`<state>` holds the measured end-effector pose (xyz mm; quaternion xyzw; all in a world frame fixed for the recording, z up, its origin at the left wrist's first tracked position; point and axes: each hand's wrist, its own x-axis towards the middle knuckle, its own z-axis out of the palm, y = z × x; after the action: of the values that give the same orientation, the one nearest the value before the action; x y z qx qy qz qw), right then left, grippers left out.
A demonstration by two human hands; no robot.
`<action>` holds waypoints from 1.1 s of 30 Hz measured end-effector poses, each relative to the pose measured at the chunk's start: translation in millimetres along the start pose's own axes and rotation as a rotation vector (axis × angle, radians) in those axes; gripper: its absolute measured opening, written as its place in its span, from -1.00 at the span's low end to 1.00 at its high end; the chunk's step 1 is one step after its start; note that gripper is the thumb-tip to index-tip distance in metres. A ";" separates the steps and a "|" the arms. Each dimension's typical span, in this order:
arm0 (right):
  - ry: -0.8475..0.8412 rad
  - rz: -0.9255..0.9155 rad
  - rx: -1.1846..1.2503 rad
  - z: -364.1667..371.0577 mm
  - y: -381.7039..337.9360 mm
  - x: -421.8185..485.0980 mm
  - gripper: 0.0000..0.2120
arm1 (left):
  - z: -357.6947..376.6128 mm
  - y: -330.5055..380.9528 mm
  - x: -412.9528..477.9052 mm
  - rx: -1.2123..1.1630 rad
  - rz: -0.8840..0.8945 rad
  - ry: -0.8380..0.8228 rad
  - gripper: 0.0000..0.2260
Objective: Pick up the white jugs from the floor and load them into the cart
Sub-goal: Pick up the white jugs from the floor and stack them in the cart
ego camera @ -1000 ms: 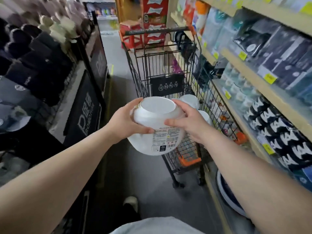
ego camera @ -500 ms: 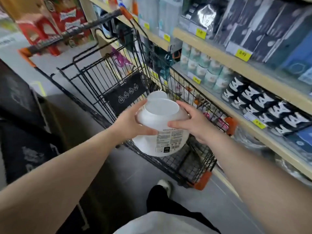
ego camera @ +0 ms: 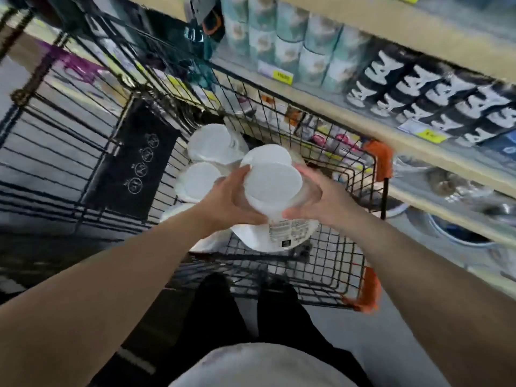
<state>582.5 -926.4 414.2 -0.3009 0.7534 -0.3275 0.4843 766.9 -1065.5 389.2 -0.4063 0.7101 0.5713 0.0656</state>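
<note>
Lowered since a moment ago, jug (ego camera: 272, 188) is now inside cart (ego camera: 335, 263), beside other jugs (ego camera: 212, 146); left hand (ego camera: 231, 203) and right hand (ego camera: 317, 203) curl around its top.

Pale wrapped rolls (ego camera: 293, 43) and black packs with white figures (ego camera: 435, 99) are stacked on a wooden shelf (ego camera: 377, 127) fitted with yellow price tags (ego camera: 282, 77), and bowls (ego camera: 458, 233) are kept lower down, above a grey floor (ego camera: 391, 344).
</note>
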 end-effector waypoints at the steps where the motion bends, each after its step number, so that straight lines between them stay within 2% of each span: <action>1: 0.022 0.026 0.008 4.0 3.5 2.4 0.03 | -1.9 -5.3 14.0 0.019 -0.006 -0.040 0.12; 5: 0.093 0.113 0.116 29.1 26.4 12.4 0.12 | -3.9 -18.9 56.8 0.130 0.039 -0.232 0.17; 7: 0.117 0.133 0.150 39.5 39.3 16.7 0.06 | 1.5 -32.4 72.0 0.163 0.093 -0.265 0.19; 10: 0.172 0.158 0.219 51.9 59.5 27.4 -0.01 | 11.0 -55.4 89.5 0.217 0.159 -0.245 0.19; 14: 0.219 0.189 0.227 73.6 83.0 45.3 0.09 | 20.5 -85.3 113.2 0.323 0.256 -0.224 0.16; 21: 0.300 0.283 0.116 92.2 115.3 64.1 0.18 | 32.7 -98.5 120.2 0.478 0.313 -0.173 0.16; 25: 0.280 0.279 -0.083 101.0 112.0 69.1 0.16 | 25.6 -99.7 124.6 0.678 0.290 -0.141 0.10; 27: 0.277 0.317 -0.183 107.4 104.8 66.5 0.11 | 24.2 -97.0 122.9 0.781 0.249 -0.145 0.07; 29: 0.306 0.344 -0.226 111.5 91.1 59.8 -0.02 | 21.4 -87.0 116.7 0.799 0.217 -0.171 0.02; 33: 0.462 0.323 -0.076 96.0 50.2 22.6 -0.38 | 12.0 -42.2 89.7 0.627 0.317 -0.187 -0.31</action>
<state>656.7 -932.9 332.4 -0.1123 0.8939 -0.2774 0.3339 730.5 -1100.9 303.1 -0.1973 0.8959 0.3635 0.1625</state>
